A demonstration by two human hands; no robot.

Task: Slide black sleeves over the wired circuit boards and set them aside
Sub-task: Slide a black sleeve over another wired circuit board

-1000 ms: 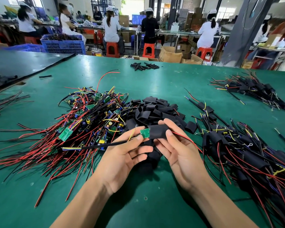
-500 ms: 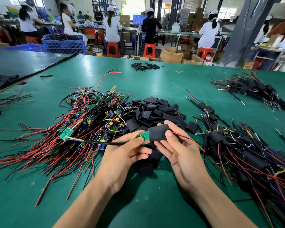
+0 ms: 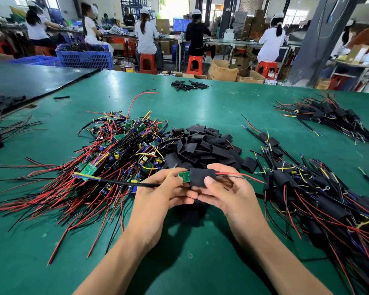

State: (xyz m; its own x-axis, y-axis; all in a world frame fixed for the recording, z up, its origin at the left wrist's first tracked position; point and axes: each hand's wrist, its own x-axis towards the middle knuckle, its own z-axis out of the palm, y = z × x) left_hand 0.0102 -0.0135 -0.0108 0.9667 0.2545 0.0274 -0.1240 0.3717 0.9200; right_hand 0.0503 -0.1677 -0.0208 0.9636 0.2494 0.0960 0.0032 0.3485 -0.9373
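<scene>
Little has moved in the last second: the sleeve point(image 3: 200, 177), pinched in the right hand point(image 3: 228, 194), still leaves a green end of the board point(image 3: 183, 176) bare at the left hand point(image 3: 158, 201), which grips it (both held just above the table point(image 3: 200, 262)), so the slide seems unfinished.

The surface point(image 3: 211, 103) is deep green; the sleeve point(image 3: 200, 177) is plain black, the circuit board point(image 3: 184, 176) inside it green, its wires point(image 3: 232, 173) red and black. The heap of loose sleeves point(image 3: 202, 143) is black, the tangle of boards point(image 3: 119, 154) red, black, yellow and blue. The stools point(image 3: 147, 63) are orange-red and the crate point(image 3: 85, 57) blue.
</scene>
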